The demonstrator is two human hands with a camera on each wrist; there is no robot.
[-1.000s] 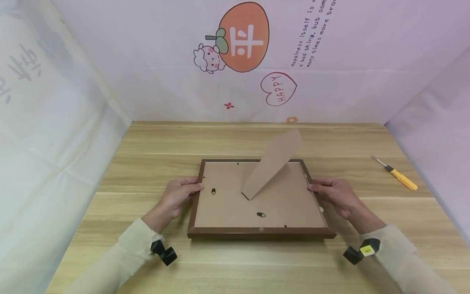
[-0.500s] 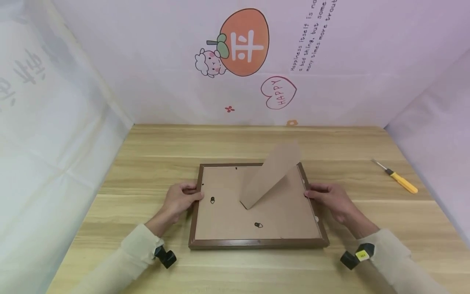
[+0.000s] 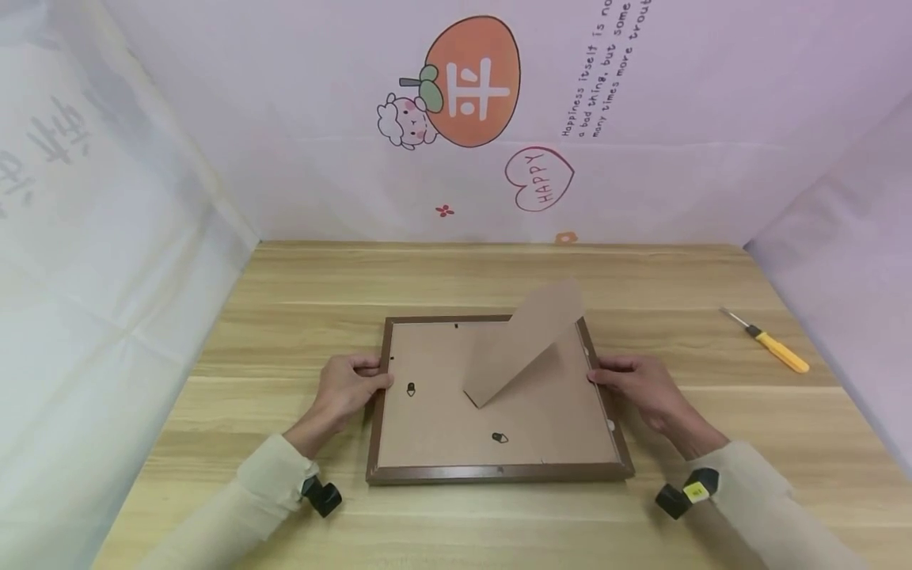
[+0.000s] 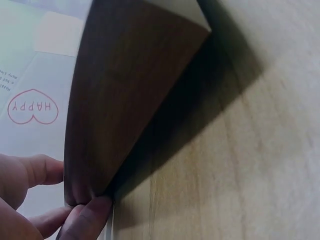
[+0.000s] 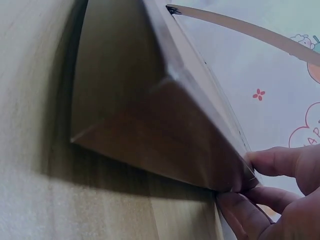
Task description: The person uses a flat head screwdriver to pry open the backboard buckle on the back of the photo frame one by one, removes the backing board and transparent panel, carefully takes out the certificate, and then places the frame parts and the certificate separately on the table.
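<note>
A brown picture frame (image 3: 499,473) is held face down, its tan backboard (image 3: 427,431) up, close over the wooden table. From the backboard a tan easel leg (image 3: 530,332) sticks up, slanting toward the far right. My left hand (image 3: 347,392) grips the left side, thumb on top and fingers below the edge. On the opposite side, my right hand (image 3: 644,388) pinches the rim the same way. The left wrist view shows the frame's dark side wall (image 4: 120,85) between thumb and fingers. In the right wrist view, fingertips hold the far end of the side wall (image 5: 185,130).
A yellow-handled screwdriver (image 3: 780,351) lies on the wooden table (image 3: 306,277) at the right. Two small metal hangers sit on the backboard, one of them a black hanger (image 3: 411,389) at the left. White printed cloth (image 3: 321,182) walls the table's back and sides.
Both hands have lowered the frame a little and shifted it slightly toward me and leftward. The easel leg has come down with it. The head view has tilted slightly; the grips are unchanged.
</note>
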